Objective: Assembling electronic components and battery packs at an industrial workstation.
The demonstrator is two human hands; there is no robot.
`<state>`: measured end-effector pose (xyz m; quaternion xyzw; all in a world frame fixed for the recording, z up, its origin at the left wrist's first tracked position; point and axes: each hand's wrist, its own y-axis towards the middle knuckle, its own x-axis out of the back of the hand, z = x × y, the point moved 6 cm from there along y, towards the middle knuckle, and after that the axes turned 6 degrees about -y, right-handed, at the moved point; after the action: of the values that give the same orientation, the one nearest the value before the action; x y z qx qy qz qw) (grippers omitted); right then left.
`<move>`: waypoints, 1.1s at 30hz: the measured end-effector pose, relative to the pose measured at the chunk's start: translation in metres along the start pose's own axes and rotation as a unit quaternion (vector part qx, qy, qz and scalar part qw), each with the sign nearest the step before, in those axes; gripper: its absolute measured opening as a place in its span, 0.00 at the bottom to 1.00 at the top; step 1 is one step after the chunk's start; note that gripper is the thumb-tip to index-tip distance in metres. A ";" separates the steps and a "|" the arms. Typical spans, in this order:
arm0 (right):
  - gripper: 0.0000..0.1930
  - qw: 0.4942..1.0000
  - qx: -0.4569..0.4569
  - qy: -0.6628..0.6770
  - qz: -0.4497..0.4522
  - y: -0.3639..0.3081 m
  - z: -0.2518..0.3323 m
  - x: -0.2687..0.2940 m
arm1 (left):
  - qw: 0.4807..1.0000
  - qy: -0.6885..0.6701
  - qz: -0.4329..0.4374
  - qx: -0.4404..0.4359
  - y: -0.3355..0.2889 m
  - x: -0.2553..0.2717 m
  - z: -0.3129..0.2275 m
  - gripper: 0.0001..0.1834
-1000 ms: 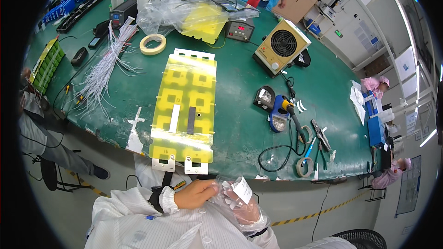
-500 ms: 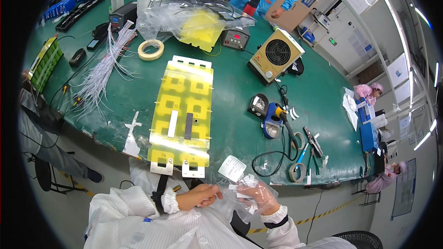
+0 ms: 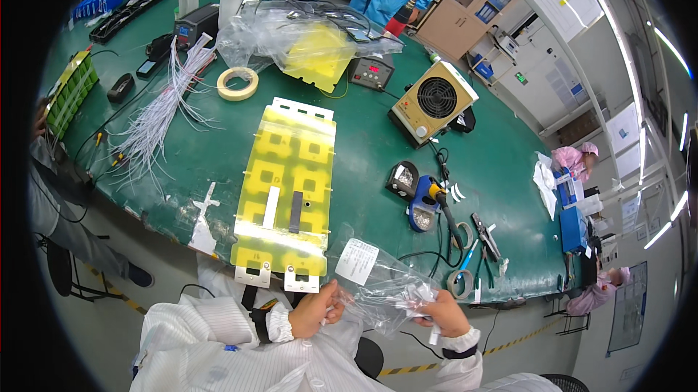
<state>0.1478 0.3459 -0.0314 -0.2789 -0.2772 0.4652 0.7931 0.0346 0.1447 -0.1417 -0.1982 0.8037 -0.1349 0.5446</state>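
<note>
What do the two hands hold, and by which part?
The left hand holds a clear plastic bag with white rectangular label by its left side; the right hand is at its right end, touching small white pieces, exact grip unclear.

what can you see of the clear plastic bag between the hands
The plastic bag is thin, see-through and creased, with a white printed label on its upper left part. It spreads between the hands at the table's near edge. The left hand meets its left side; the right hand is at its right end, around small white pieces. Whether those lie inside it is hard to tell.
</note>
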 end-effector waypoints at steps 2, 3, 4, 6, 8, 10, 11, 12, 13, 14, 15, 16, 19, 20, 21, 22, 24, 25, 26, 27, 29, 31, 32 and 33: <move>0.12 0.997 -0.032 -0.068 0.001 -0.005 0.005 0.018 | 1.000 0.004 0.001 0.002 0.001 0.005 0.000 0.28; 0.13 0.998 -0.024 -0.056 0.016 -0.007 0.005 0.031 | 1.000 0.008 0.005 0.003 0.002 0.006 -0.001 0.28; 0.13 0.998 -0.025 -0.060 0.017 -0.013 0.009 0.038 | 1.000 0.005 0.004 0.002 0.004 0.008 0.001 0.28; 0.13 0.993 -0.023 -0.101 -0.051 -0.030 0.020 0.058 | 1.000 -0.014 -0.012 0.015 0.007 0.011 0.005 0.29; 0.13 0.994 0.011 -0.081 -0.078 -0.037 0.035 0.076 | 1.000 -0.020 -0.005 0.009 0.005 0.010 0.003 0.29; 0.12 0.991 0.056 -0.057 -0.109 -0.046 0.057 0.078 | 1.000 -0.021 0.010 0.007 0.005 0.007 0.002 0.28; 0.12 0.987 0.097 -0.040 -0.118 -0.050 0.074 0.077 | 1.000 -0.022 0.019 0.007 0.006 0.006 0.002 0.28; 0.11 0.983 0.140 -0.020 -0.119 -0.046 0.089 0.075 | 1.000 -0.021 0.020 0.003 0.005 0.007 0.003 0.28; 0.13 0.981 0.180 -0.012 -0.074 -0.038 0.103 0.067 | 1.000 -0.015 0.020 0.000 0.004 0.006 0.003 0.28; 0.13 0.980 0.187 -0.007 -0.073 -0.030 0.114 0.061 | 1.000 -0.005 0.013 0.010 0.002 0.006 0.005 0.28; 0.13 0.979 0.197 -0.008 -0.049 -0.021 0.127 0.049 | 1.000 0.009 0.008 0.020 0.001 0.008 0.004 0.28; 0.13 0.978 0.208 -0.009 -0.025 -0.010 0.141 0.036 | 1.000 0.021 0.009 0.015 0.002 0.011 0.004 0.28; 0.13 0.970 0.243 -0.021 0.011 0.035 0.180 -0.007 | 1.000 0.014 0.004 0.021 0.005 0.015 0.011 0.26; 0.14 0.970 0.243 -0.014 0.026 0.062 0.186 -0.021 | 1.000 0.022 0.001 0.017 0.004 0.017 0.012 0.26; 0.14 0.968 0.245 -0.050 0.031 0.085 0.192 -0.034 | 1.000 0.018 0.002 0.013 0.005 0.016 0.012 0.25; 0.15 0.964 0.247 -0.087 0.037 0.109 0.196 -0.048 | 1.000 0.013 0.002 0.008 0.004 0.016 0.011 0.25; 0.16 0.955 0.266 -0.131 0.019 0.162 0.194 -0.067 | 0.999 0.029 0.012 0.012 0.004 0.012 0.011 0.24; 0.17 0.946 0.273 -0.173 -0.019 0.190 0.190 -0.071 | 0.999 0.025 0.012 0.021 0.006 0.010 0.012 0.24; 0.18 0.934 0.280 -0.215 -0.052 0.213 0.185 -0.078 | 0.999 0.019 0.008 0.027 0.006 0.010 0.013 0.24; 0.21 0.892 0.301 -0.330 -0.075 0.224 0.185 -0.089 | 0.999 0.018 0.012 0.029 0.006 0.014 0.014 0.24; 0.28 0.842 0.296 -0.446 -0.068 0.238 0.181 -0.100 | 1.000 0.007 0.013 0.023 0.007 0.022 0.017 0.23; 0.28 0.835 0.307 -0.446 -0.100 0.245 0.181 -0.086 | 0.999 -0.009 0.017 0.027 0.010 0.022 0.018 0.22; 0.27 0.828 0.316 -0.444 -0.132 0.246 0.182 -0.072 | 0.999 -0.007 0.021 0.030 0.013 0.020 0.018 0.22; 0.24 0.842 0.313 -0.422 -0.123 0.234 0.187 -0.080 | 1.000 0.001 0.000 0.027 0.009 0.023 0.013 0.23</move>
<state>-0.1526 0.4053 -0.0808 0.2435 -0.4563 0.4989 0.6954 0.0381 0.1421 -0.1694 -0.1835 0.8005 -0.1567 0.5485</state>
